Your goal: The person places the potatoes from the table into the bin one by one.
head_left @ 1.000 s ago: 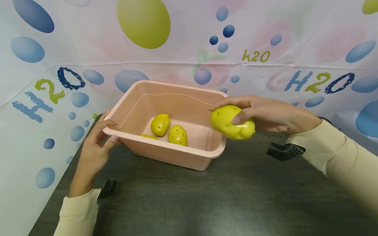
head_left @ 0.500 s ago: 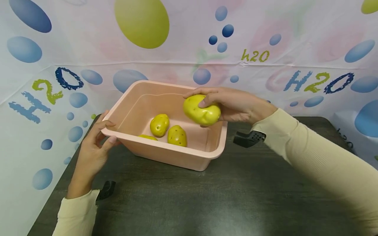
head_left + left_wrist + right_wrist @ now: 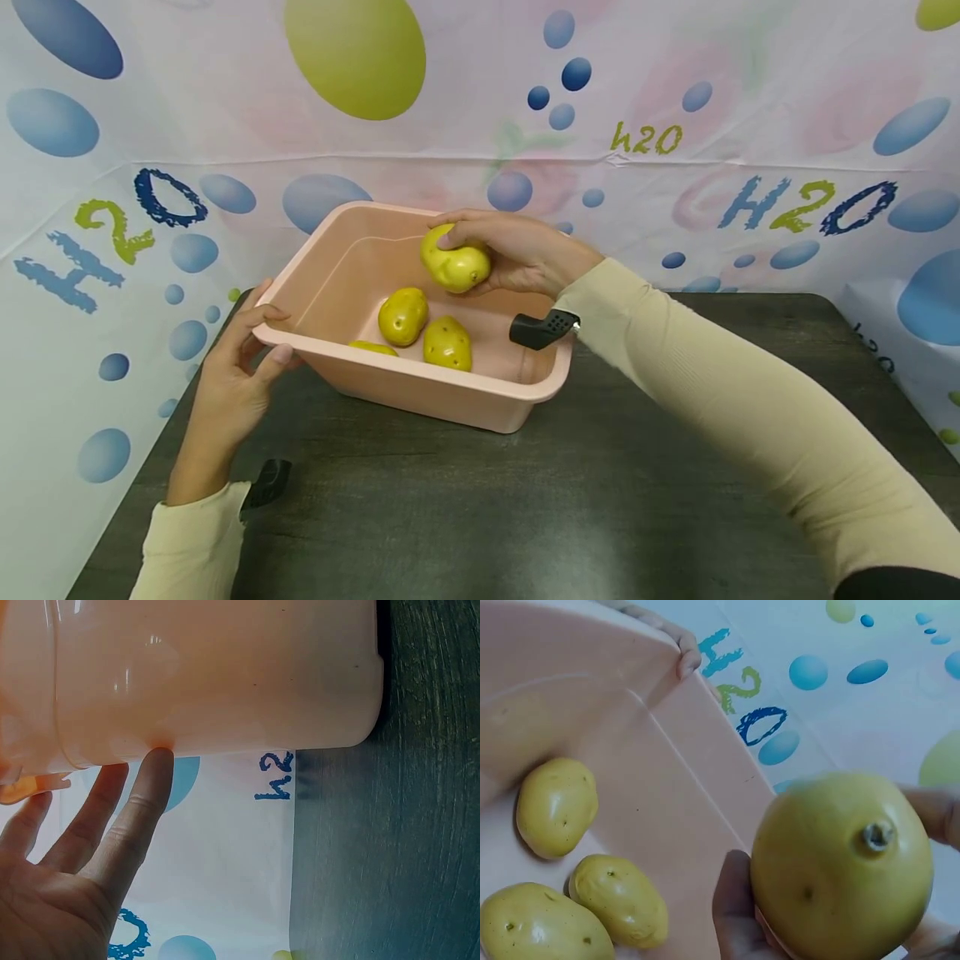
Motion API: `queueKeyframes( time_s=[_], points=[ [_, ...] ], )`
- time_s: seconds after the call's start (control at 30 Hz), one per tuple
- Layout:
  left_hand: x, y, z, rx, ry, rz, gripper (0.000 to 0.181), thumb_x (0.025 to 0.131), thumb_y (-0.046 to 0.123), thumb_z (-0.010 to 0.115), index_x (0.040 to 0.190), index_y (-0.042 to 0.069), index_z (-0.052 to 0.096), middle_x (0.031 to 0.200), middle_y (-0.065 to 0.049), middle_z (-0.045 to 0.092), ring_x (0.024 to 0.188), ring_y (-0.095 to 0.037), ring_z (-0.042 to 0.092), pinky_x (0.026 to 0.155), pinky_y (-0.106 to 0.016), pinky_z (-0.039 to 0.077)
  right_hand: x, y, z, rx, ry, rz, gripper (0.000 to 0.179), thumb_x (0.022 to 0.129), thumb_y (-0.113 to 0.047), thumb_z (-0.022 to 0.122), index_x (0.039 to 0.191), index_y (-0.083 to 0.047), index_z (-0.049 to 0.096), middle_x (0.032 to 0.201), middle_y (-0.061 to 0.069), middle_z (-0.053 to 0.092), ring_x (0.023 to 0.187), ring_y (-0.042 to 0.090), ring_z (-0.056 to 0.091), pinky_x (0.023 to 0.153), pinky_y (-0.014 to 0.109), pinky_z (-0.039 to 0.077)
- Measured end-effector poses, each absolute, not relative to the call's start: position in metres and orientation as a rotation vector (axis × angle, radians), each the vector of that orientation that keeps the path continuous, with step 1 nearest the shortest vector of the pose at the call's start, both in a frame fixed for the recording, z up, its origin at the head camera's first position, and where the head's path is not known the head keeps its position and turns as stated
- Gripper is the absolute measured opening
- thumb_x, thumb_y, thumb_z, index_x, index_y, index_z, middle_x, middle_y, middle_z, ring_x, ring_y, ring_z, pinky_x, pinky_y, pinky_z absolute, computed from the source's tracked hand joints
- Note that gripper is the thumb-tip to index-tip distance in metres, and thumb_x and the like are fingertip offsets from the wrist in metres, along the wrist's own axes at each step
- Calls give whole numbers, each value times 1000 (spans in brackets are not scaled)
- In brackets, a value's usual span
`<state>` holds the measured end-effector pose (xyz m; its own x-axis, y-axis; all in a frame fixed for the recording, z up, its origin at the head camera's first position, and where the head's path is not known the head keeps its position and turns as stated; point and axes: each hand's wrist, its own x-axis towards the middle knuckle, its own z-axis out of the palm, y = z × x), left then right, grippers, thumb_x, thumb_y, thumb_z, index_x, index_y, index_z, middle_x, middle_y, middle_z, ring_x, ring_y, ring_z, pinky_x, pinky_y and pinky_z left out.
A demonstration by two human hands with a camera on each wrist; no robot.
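Note:
A pink plastic tub [image 3: 420,392] stands on the dark table. My left hand [image 3: 232,383] grips its rim at the near left corner; in the left wrist view, fingertips [image 3: 159,761] press its outer wall. Over the back of the tub, my right hand [image 3: 525,246] holds a glossy yellow toy potato [image 3: 453,265], raised above the tub floor. The right wrist view shows this potato [image 3: 840,877] end-on, with a small nub. On the tub floor lie a potato [image 3: 403,317], a second potato [image 3: 447,343] with dark spots, and a third potato [image 3: 373,347] partly hidden by the front wall.
The dark wood-look table [image 3: 450,517] extends in front and to the right. Behind and to the left hangs a white sheet [image 3: 480,125] with coloured ovals and H2O lettering. A black wrist device [image 3: 543,329] on the right cuff overlaps the tub's right end in the head view.
My right hand has carried the toy potato leftward and slightly up, from beside the tub's right rim to over its inside. The left hand keeps its grip, and the tub stays put.

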<state>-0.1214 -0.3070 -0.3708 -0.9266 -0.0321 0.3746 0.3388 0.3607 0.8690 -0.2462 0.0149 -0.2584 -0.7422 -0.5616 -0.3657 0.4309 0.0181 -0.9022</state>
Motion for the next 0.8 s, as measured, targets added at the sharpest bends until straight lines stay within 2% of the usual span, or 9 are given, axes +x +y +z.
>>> queueKeyframes(
  time_s=[0.2, 0.3, 0.4, 0.53, 0.63, 0.8],
  points=[
    [-122, -307, -369, -278, -2270, -1630, 39, 100, -4, 64, 138, -7, 53, 174, -9, 26, 132, -22, 52, 79, -16, 61, -254, 2, -264, -70, 1640, -1827, 54, 104, -10, 58, 156, -13, 46, 137, 12, 51, 113, 27, 53, 106, 54, 51],
    [-122, -307, -368, -279, -2262, -1645, 40, 100, -5, 64, 138, -6, 54, 174, -8, 26, 133, -27, 51, 79, -17, 61, -257, 0, -266, -49, 1658, -1815, 48, 103, -10, 60, 151, -9, 50, 133, 12, 52, 113, 26, 54, 112, 56, 49],
    [-122, -307, -368, -280, -2266, -1646, 40, 100, -4, 64, 138, -6, 54, 174, -6, 26, 135, -30, 50, 79, -17, 61, -259, -2, -267, -26, 1689, -1796, 43, 103, -10, 62, 145, -8, 53, 130, 11, 54, 112, 25, 55, 112, 56, 50],
    [-122, -306, -368, -281, -2267, -1650, 40, 100, -5, 64, 139, -6, 53, 174, -5, 26, 136, -32, 49, 80, -17, 61, -260, -4, -267, -3, 1749, -1745, 31, 102, -11, 63, 132, -7, 58, 123, 9, 56, 106, 24, 58, 91, 43, 63],
    [-122, -306, -368, -279, -2273, -1644, 40, 100, -4, 63, 139, -6, 53, 174, -7, 26, 136, -36, 48, 80, -16, 61, -260, -5, -269, 15, 1790, -1706, 18, 101, -10, 63, 119, -6, 60, 116, 9, 56, 101, 22, 59, 74, 34, 63],
    [-121, -306, -369, -267, -2298, -1610, 40, 100, -4, 63, 139, -5, 53, 174, -5, 26, 136, -45, 46, 80, -15, 60, -261, -5, -270, 55, 1855, -1646, 12, 100, -10, 64, 110, -5, 59, 112, 9, 58, 95, 22, 62, 71, 31, 63]
  ],
)
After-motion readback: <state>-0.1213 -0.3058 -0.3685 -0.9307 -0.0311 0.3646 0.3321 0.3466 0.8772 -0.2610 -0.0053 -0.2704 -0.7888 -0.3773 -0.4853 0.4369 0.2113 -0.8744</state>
